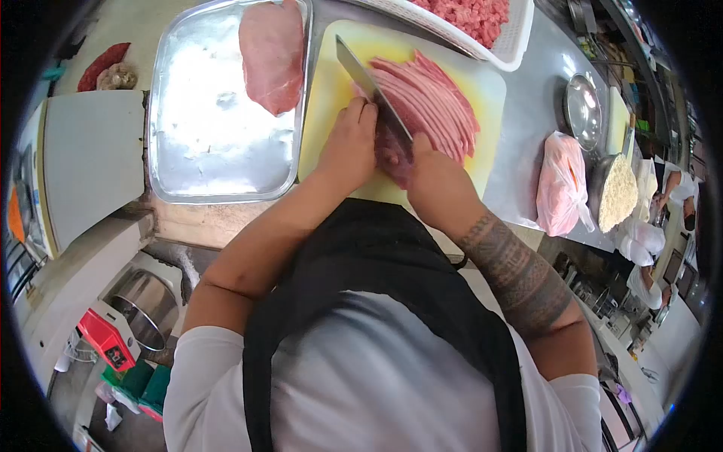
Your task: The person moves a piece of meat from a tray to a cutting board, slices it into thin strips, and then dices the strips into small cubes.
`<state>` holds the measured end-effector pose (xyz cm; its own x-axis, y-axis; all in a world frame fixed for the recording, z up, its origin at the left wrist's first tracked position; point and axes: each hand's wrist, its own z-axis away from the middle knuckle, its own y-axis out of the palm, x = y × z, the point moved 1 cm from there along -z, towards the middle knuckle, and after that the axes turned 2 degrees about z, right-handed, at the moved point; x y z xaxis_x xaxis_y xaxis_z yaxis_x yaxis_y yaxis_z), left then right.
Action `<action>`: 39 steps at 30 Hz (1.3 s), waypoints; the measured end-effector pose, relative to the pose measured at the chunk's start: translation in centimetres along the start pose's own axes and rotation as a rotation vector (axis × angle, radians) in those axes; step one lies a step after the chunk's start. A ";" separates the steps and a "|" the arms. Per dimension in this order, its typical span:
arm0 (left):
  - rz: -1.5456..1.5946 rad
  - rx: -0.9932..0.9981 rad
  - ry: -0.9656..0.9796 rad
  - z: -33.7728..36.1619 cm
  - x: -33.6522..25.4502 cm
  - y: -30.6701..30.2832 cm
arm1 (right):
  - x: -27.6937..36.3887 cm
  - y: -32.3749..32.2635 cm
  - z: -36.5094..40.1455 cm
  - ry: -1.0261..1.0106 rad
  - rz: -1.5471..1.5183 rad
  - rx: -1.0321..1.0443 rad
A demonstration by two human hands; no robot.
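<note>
My right hand is closed round the handle of a knife, whose blade points up and to the left across the meat. Thin pink meat slices lie fanned out to the right of the blade on a white and yellow cutting board. On the blade's left side, my left hand presses its bent fingers on the uncut piece of meat. The knife handle is hidden in my right hand.
Left of the board is a metal tray holding a large meat piece. A white basket with ground meat stands behind. To the right are a metal bowl, a plastic bag and a pan of pale crumbs.
</note>
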<state>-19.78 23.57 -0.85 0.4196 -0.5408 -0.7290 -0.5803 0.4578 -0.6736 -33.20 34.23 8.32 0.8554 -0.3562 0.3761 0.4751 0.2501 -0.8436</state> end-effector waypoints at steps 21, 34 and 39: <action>0.024 0.002 0.014 -0.3 -0.2 -0.3 | -3.5 4.7 4.2 0.072 0.014 -0.058; -0.603 0.353 0.619 -0.4 -2.7 -0.9 | -8.0 4.7 7.6 0.042 0.014 -0.225; -0.654 0.595 0.218 1.7 -3.4 -2.5 | -7.8 5.4 8.0 0.021 0.013 -0.247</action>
<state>-18.59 25.43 3.09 0.3620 -0.9144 -0.1813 0.2081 0.2688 -0.9404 -35.64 45.57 3.86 0.8553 -0.3734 0.3592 0.3975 0.0283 -0.9171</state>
